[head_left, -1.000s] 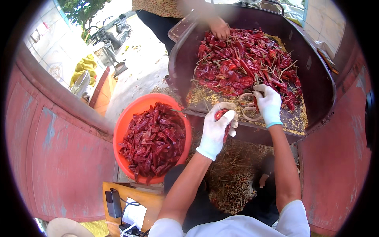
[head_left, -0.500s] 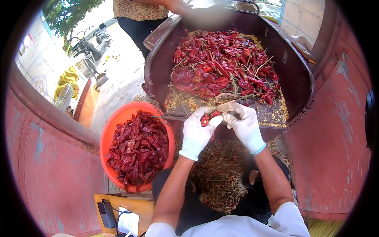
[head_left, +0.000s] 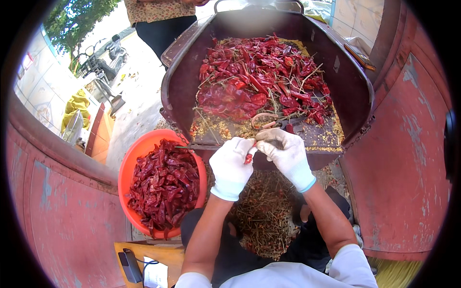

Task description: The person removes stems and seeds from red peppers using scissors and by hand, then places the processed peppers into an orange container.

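Both of my hands wear white gloves and meet at the cart's near edge. My left hand [head_left: 232,165] is closed on a dried red chili pepper [head_left: 248,158], of which only a small part shows between the fingers. My right hand [head_left: 285,152] pinches close to its top end; whatever lies between those fingertips is hidden. Just beyond the hands, scissors with pinkish loop handles [head_left: 263,115] lie on the cart's bed. A heap of dried red chilies with stems [head_left: 261,79] fills the dark maroon metal cart [head_left: 346,91]. Loose yellow seeds [head_left: 331,139] are scattered around it.
At the left stands an orange basin [head_left: 126,165] full of dried chilies [head_left: 165,187]. Cut stems [head_left: 266,216] cover the ground between my legs. A wooden stool [head_left: 170,257] holds a black device [head_left: 129,265]. Red metal doors [head_left: 394,168] flank me. Another person [head_left: 161,21] stands beyond the cart.
My hands have shifted slightly left and down in the picture, and less of the chili shows between them. The scissors' handles are more exposed. The other person's arm has drawn back from the cart.
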`<action>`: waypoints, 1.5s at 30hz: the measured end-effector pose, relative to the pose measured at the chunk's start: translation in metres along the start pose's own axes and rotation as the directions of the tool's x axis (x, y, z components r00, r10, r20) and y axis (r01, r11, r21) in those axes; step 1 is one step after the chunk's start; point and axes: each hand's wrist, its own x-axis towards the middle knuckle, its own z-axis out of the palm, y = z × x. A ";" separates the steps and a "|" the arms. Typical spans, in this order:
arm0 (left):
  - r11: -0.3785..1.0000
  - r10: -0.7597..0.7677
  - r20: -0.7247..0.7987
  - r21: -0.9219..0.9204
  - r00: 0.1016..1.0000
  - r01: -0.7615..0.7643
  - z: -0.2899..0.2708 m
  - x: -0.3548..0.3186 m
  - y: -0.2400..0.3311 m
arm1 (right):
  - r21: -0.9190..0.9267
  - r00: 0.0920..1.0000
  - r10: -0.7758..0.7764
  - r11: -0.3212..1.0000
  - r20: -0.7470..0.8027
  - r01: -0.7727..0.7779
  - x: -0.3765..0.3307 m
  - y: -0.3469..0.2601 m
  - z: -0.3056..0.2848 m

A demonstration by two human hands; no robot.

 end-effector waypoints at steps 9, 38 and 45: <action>0.836 -0.253 0.052 -0.491 0.966 0.245 0.018 -0.012 -0.009 | 0.211 0.992 0.127 0.970 -0.011 -0.122 0.003 -0.002 0.003; 0.002 -0.412 0.460 -0.863 0.786 0.506 -0.011 -0.006 -0.015 | -0.896 0.971 -0.229 0.441 -0.071 0.039 0.120 0.092 -0.016; 0.040 -0.480 0.411 -0.872 0.775 0.488 -0.016 -0.004 -0.012 | -0.818 0.904 -0.290 0.566 -0.313 -0.102 0.122 0.089 -0.035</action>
